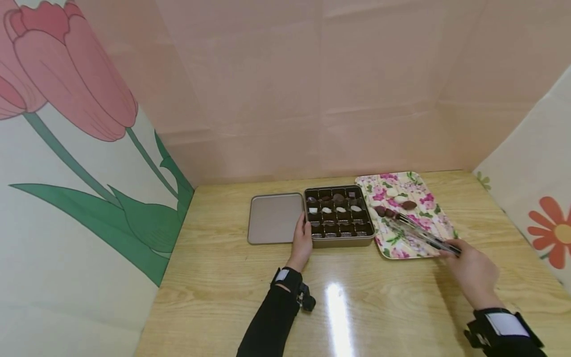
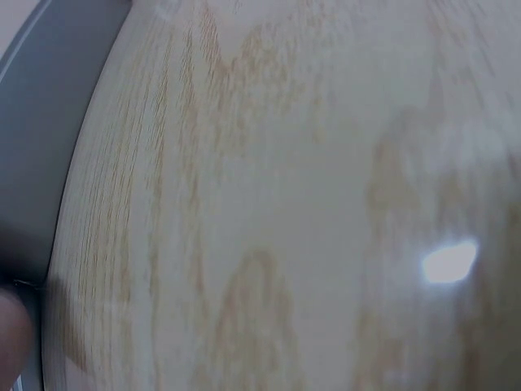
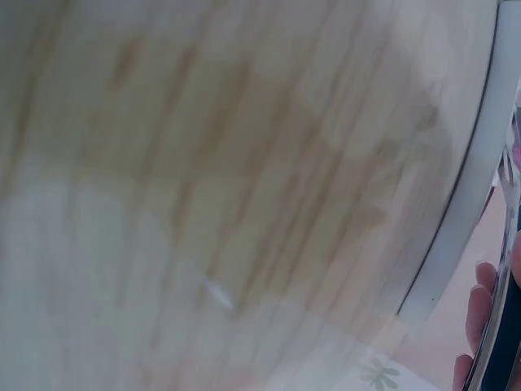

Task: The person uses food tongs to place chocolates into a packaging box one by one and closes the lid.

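My right hand (image 1: 473, 267) grips a pair of metal tongs (image 1: 419, 232), slanting forward and left across the floral tray (image 1: 401, 253). The tongs' far ends are right at some dark round chocolates (image 1: 380, 211). Close by on the tray lie a brown oval chocolate (image 1: 408, 205) and pale ones (image 1: 391, 192). My left hand (image 1: 301, 244) rests against the left front corner of a chocolate box (image 1: 343, 242), its fingers extended along the side. Inside, dark chocolates fill the back row of a divided insert and white ovals (image 1: 341, 209) the row before it; the front compartments look bare.
A flat metal lid (image 1: 275, 218) lies directly left of the box. The tray stands close on the box's right. Behind them rises a pink backdrop (image 1: 321, 99), with flower-printed panels (image 1: 80, 158) to either side. Light glares off the wooden table (image 1: 214, 297).
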`<state>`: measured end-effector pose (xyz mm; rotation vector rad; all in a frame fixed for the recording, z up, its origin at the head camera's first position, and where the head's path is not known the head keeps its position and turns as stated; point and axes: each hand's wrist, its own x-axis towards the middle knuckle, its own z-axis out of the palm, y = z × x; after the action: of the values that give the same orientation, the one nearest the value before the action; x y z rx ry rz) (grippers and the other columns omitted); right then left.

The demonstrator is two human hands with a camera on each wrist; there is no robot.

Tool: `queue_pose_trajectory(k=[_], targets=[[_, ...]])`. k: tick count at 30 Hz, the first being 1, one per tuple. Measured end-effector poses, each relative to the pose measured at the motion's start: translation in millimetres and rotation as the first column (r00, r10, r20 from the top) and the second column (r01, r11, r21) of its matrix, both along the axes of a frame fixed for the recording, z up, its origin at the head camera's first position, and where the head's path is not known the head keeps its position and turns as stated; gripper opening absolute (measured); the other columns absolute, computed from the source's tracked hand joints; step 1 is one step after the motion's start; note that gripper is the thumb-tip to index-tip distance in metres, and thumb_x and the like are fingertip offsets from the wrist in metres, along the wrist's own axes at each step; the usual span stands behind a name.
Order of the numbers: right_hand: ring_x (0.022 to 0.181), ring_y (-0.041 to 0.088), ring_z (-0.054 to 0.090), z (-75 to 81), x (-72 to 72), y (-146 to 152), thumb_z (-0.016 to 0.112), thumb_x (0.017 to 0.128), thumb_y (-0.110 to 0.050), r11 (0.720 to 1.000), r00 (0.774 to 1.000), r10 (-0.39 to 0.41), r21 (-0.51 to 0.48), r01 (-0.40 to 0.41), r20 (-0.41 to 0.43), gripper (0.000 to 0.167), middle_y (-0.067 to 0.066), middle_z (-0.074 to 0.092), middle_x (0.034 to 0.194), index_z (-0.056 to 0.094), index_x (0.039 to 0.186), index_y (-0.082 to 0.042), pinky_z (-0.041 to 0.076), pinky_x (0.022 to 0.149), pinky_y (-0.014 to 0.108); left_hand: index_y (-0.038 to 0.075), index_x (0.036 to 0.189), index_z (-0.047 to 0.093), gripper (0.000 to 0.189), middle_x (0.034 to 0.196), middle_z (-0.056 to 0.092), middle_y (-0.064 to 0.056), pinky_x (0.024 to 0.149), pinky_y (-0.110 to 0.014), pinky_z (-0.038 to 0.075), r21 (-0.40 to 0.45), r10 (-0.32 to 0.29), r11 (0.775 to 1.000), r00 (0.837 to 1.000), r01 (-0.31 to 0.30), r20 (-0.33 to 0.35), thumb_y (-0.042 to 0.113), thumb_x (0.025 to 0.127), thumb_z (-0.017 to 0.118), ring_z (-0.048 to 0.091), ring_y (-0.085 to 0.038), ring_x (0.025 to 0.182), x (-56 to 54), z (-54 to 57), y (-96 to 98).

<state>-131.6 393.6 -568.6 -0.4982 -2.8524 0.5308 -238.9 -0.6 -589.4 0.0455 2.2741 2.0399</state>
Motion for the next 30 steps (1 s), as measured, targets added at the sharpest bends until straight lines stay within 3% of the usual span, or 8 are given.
queue_pose_trajectory(k=[5,10,21,30], targets=[[0.051,0.026,0.047,6.0,1.7,-1,0.075,0.09,-0.029,1.0,1.0,-0.023,-0.002,0.023,-0.015,0.045,0.021,0.06,0.067,0.062,0.121,0.001,0.028,0.041,0.036,0.018,0.16,0.021,0.051,0.162,0.022,-0.009,0.117,-0.048,0.024,0.0,-0.001,1.0,1.0,0.001,0.002,0.028,0.111,0.033,0.023,-0.029,0.147,0.0,-0.8,-0.5],[0.051,0.025,0.046,14.4,-0.4,-8,0.075,0.09,-0.029,1.0,0.999,-0.027,-0.006,0.027,-0.026,0.045,0.019,0.061,0.069,0.063,0.12,0.001,0.027,0.041,0.035,0.018,0.16,0.02,0.051,0.162,0.021,-0.009,0.117,-0.048,0.025,0.001,-0.004,1.0,1.0,0.004,0.008,0.028,0.111,0.032,0.023,-0.03,0.147,-0.2,-2.4,-0.3],[0.048,0.022,0.044,41.0,-19.2,-45,0.077,0.089,-0.023,0.996,0.977,0.093,-0.001,-0.095,-0.192,0.033,0.014,0.061,0.064,0.068,0.111,0.0,0.025,0.04,0.034,0.017,0.16,0.021,0.052,0.162,0.022,-0.009,0.117,-0.047,0.025,0.0,-0.008,1.0,1.0,0.008,-0.005,0.03,0.111,0.032,0.023,-0.028,0.147,-0.5,-3.7,-0.7],[0.047,0.02,0.044,46.0,-41.4,-97,0.077,0.089,-0.025,0.983,0.962,0.168,-0.034,-0.179,-0.215,0.032,0.013,0.061,0.065,0.069,0.111,-0.005,0.025,0.039,0.033,0.016,0.16,0.021,0.052,0.162,0.022,-0.009,0.117,-0.047,0.025,0.006,-0.011,1.0,1.0,0.011,0.009,0.029,0.111,0.032,0.024,-0.028,0.147,-0.6,-1.6,-0.5]])
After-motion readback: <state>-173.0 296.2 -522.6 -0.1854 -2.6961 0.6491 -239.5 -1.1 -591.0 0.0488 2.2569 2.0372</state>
